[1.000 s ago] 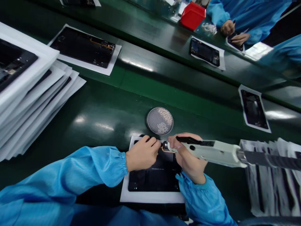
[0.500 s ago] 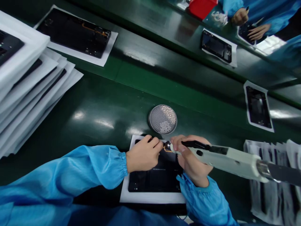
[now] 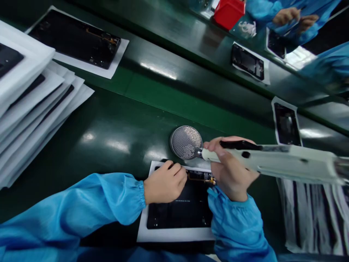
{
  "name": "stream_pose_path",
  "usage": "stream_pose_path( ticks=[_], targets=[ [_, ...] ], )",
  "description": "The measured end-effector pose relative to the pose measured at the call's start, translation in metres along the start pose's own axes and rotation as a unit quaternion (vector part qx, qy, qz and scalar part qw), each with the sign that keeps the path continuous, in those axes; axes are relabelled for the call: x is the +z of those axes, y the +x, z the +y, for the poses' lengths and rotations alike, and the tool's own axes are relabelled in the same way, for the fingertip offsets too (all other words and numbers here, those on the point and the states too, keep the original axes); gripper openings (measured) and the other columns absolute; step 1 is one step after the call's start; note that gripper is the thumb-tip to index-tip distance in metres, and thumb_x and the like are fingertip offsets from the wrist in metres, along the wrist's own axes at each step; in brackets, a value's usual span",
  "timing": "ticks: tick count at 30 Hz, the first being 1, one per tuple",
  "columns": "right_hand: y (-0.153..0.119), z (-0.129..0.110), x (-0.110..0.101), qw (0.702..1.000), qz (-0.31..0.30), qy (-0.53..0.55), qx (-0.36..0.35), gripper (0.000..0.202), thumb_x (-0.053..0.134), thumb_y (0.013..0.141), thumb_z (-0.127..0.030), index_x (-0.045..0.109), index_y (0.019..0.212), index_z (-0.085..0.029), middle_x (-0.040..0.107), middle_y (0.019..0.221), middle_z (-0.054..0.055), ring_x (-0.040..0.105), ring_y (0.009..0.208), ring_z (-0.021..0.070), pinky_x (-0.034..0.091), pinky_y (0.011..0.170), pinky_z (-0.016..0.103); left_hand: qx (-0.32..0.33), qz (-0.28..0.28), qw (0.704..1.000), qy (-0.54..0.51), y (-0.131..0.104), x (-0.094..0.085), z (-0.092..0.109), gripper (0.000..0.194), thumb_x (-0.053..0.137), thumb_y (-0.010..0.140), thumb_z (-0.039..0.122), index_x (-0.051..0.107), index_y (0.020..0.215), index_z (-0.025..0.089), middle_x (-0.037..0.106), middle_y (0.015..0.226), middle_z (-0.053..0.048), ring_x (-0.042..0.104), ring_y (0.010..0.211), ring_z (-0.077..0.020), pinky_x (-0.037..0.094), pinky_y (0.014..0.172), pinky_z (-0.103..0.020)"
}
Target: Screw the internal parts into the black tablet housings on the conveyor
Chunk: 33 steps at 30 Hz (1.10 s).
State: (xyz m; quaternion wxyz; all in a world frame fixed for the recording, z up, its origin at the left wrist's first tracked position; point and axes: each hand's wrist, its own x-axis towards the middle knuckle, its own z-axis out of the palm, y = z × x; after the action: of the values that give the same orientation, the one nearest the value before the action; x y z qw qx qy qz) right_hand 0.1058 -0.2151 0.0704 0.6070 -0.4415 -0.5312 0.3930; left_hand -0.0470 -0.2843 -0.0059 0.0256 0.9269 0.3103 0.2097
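Note:
A black tablet housing lies on a white sheet in front of me, with small parts and an orange flex cable along its far edge. My left hand rests on the housing's far left part, fingers curled; a bit of something black shows between them, too hidden to name. My right hand is wrapped round a pale electric screwdriver. The screwdriver's tip is at the near right rim of a round perforated screw tray, which holds many tiny shiny screws.
Stacked housings with white sheets stand left and right. Beyond the bench lie more housings on sheets, at far left, far right and back right. A co-worker's hands work near a red bin.
My right hand has lifted the screwdriver from the housing's far edge to the screw tray, uncovering the flex cable. My left hand stays in place. The co-worker's hands have come up.

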Motion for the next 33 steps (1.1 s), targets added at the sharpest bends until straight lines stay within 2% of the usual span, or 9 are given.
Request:
stream_pose_path(
  ticks=[3, 6, 11, 14, 25, 28, 31, 33],
  targets=[
    [0.003, 0.008, 0.009, 0.999, 0.022, -0.028, 0.035, 0.018, 0.075, 0.072, -0.018, 0.066, 0.088, -0.02, 0.065, 0.074, 0.0, 0.064, 0.068, 0.0178, 0.056, 0.074, 0.041, -0.006, -0.001, 1.0, -0.005, 0.001, 0.001, 0.0, 0.029, 0.043, 0.1, 0.016, 0.066, 0.113, 0.006, 0.065, 0.111, -0.017, 0.058, 0.091, -0.0246, 0.044, 0.076, -0.04],
    [0.002, 0.013, 0.013, 0.998, 0.025, -0.039, 0.037, 0.019, 0.075, 0.071, -0.02, 0.066, 0.086, -0.019, 0.064, 0.072, -0.001, 0.064, 0.066, 0.018, 0.056, 0.074, 0.041, -0.028, -0.012, 0.999, -0.023, 0.002, 0.001, 0.001, 0.029, 0.041, 0.1, 0.017, 0.067, 0.11, 0.007, 0.064, 0.111, -0.015, 0.057, 0.09, -0.0237, 0.043, 0.075, -0.039],
    [0.004, 0.018, 0.015, 0.998, 0.01, -0.026, 0.048, 0.018, 0.071, 0.071, -0.017, 0.064, 0.087, -0.019, 0.066, 0.071, -0.001, 0.064, 0.064, 0.0173, 0.055, 0.069, 0.038, -0.037, -0.036, 0.998, -0.044, 0.003, -0.001, 0.002, 0.029, 0.041, 0.1, 0.019, 0.065, 0.112, 0.007, 0.062, 0.113, -0.015, 0.056, 0.093, -0.025, 0.042, 0.076, -0.04],
    [0.005, 0.02, 0.015, 0.999, 0.004, -0.019, 0.049, 0.018, 0.07, 0.071, -0.015, 0.063, 0.087, -0.019, 0.066, 0.069, -0.001, 0.064, 0.064, 0.017, 0.054, 0.067, 0.036, -0.032, -0.032, 0.998, -0.041, 0.003, -0.001, 0.003, 0.03, 0.041, 0.1, 0.019, 0.065, 0.113, 0.006, 0.062, 0.115, -0.016, 0.056, 0.094, -0.0253, 0.041, 0.077, -0.04],
    [0.005, 0.025, 0.016, 0.999, -0.003, -0.017, 0.048, 0.017, 0.071, 0.072, -0.014, 0.064, 0.086, -0.02, 0.065, 0.071, -0.001, 0.063, 0.067, 0.0178, 0.053, 0.071, 0.038, -0.032, -0.032, 0.998, -0.049, 0.002, -0.002, 0.002, 0.03, 0.042, 0.099, 0.019, 0.066, 0.113, 0.006, 0.063, 0.114, -0.016, 0.056, 0.091, -0.0251, 0.041, 0.074, -0.04],
    [0.005, 0.016, 0.013, 0.999, 0.009, -0.036, 0.039, 0.019, 0.073, 0.072, -0.014, 0.067, 0.089, -0.02, 0.065, 0.073, 0.0, 0.063, 0.068, 0.0181, 0.055, 0.074, 0.041, -0.041, -0.015, 0.998, -0.052, 0.001, 0.0, 0.001, 0.028, 0.043, 0.099, 0.019, 0.067, 0.109, 0.007, 0.064, 0.109, -0.015, 0.056, 0.091, -0.0244, 0.042, 0.075, -0.039],
    [-0.002, -0.001, 0.001, 1.0, -0.029, 0.003, 0.002, 0.024, 0.071, 0.074, -0.013, 0.07, 0.096, -0.023, 0.065, 0.072, 0.0, 0.062, 0.068, 0.0175, 0.055, 0.073, 0.04, -0.057, 0.003, 0.996, -0.067, 0.001, 0.002, 0.001, 0.026, 0.045, 0.098, 0.018, 0.068, 0.1, 0.007, 0.064, 0.098, -0.014, 0.056, 0.088, -0.0241, 0.043, 0.073, -0.039],
    [-0.013, -0.013, -0.01, 0.998, -0.056, 0.027, 0.006, 0.026, 0.07, 0.075, -0.012, 0.071, 0.098, -0.024, 0.063, 0.07, -0.001, 0.059, 0.067, 0.0162, 0.054, 0.069, 0.038, -0.064, 0.013, 0.995, -0.074, 0.002, 0.002, 0.002, 0.025, 0.046, 0.097, 0.017, 0.069, 0.095, 0.007, 0.064, 0.094, -0.013, 0.055, 0.086, -0.0237, 0.042, 0.071, -0.038]
  ],
)
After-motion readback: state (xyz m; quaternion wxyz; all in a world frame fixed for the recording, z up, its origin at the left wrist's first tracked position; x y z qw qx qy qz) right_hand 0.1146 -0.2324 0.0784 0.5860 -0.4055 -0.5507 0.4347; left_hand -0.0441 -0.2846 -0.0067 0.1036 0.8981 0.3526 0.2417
